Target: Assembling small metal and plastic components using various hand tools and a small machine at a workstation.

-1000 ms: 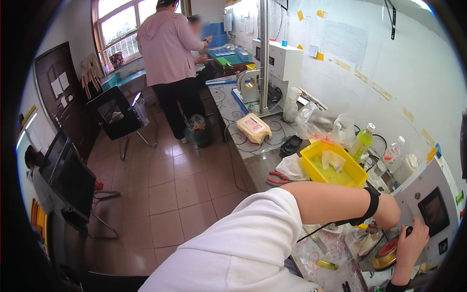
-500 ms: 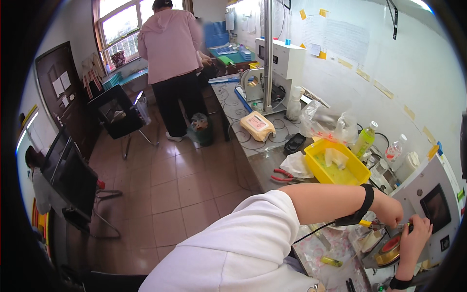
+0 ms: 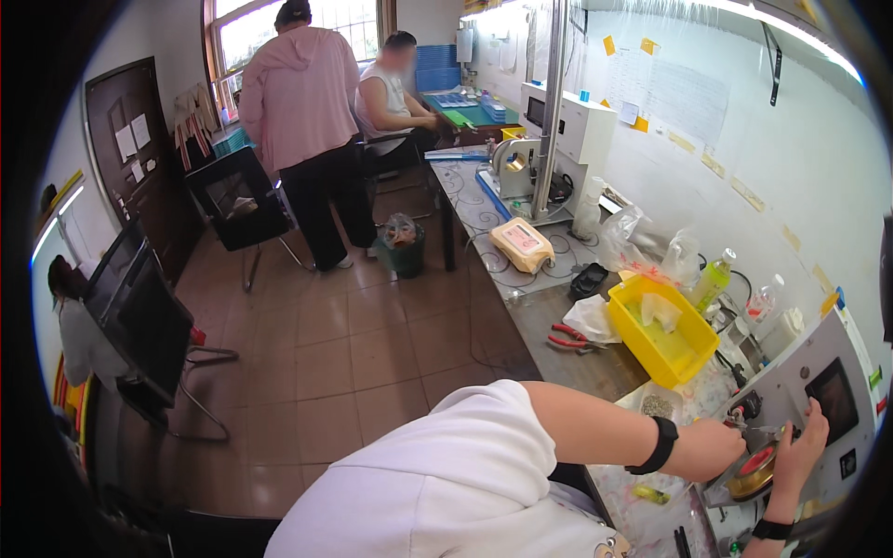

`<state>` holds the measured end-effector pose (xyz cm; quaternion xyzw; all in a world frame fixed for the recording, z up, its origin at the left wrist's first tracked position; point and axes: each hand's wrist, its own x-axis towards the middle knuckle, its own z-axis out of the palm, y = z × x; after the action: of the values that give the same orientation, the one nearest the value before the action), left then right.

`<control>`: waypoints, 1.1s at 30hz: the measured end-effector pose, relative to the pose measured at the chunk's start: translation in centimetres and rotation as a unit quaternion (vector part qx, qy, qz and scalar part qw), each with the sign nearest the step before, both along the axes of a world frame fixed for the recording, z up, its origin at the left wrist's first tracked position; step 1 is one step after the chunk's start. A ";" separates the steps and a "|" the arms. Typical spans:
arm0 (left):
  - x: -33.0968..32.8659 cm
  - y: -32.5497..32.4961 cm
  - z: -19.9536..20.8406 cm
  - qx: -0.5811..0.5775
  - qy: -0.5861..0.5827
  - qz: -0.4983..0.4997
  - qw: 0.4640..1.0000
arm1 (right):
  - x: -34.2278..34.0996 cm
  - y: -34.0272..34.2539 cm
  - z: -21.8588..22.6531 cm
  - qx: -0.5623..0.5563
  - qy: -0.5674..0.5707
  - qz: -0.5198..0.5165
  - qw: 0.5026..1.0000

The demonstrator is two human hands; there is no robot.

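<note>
My left hand reaches across to a white benchtop machine at the right. Its fingers are closed near small metal parts on the machine's front; what they hold, if anything, is hidden. Beside it, my right hand comes up from below with its fingers apart. One fingertip is by the lower left of the dark screen, and the thumb is near a small black knob. Between and below both hands sits a gold reel with a red centre.
A yellow tray, red-handled pliers, a pack of wipes and a green bottle stand along the bench. A small clear box is near my left forearm. One person in pink stands; another sits.
My left hand has shifted down, away from a yellow item seen earlier near its wrist. My right hand's finger has lifted toward the screen. The view has swung, and the seated person now shows.
</note>
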<state>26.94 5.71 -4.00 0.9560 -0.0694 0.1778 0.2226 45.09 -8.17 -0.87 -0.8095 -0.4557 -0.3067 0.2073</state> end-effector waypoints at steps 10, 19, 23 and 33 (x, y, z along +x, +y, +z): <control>-6.6 -0.6 0.9 0.016 0.026 -0.108 0.994 | -10.6 -1.7 -5.9 0.241 0.782 0.168 0.550; -4.4 -1.3 -1.9 -0.017 0.126 -0.135 0.983 | -9.8 2.4 -8.6 0.434 0.835 0.179 0.287; -3.1 -0.5 -2.3 -0.031 0.148 -0.122 0.981 | -9.5 3.0 -9.1 0.467 0.845 0.151 0.212; 5.3 6.2 0.7 -0.121 -0.051 -0.069 0.989 | -7.9 4.5 -10.6 0.463 0.805 0.052 0.366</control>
<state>32.26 11.91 -3.30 0.9046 -0.1250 0.2177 0.3445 37.15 -3.66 -11.47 -0.4237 0.1002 0.3395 0.8338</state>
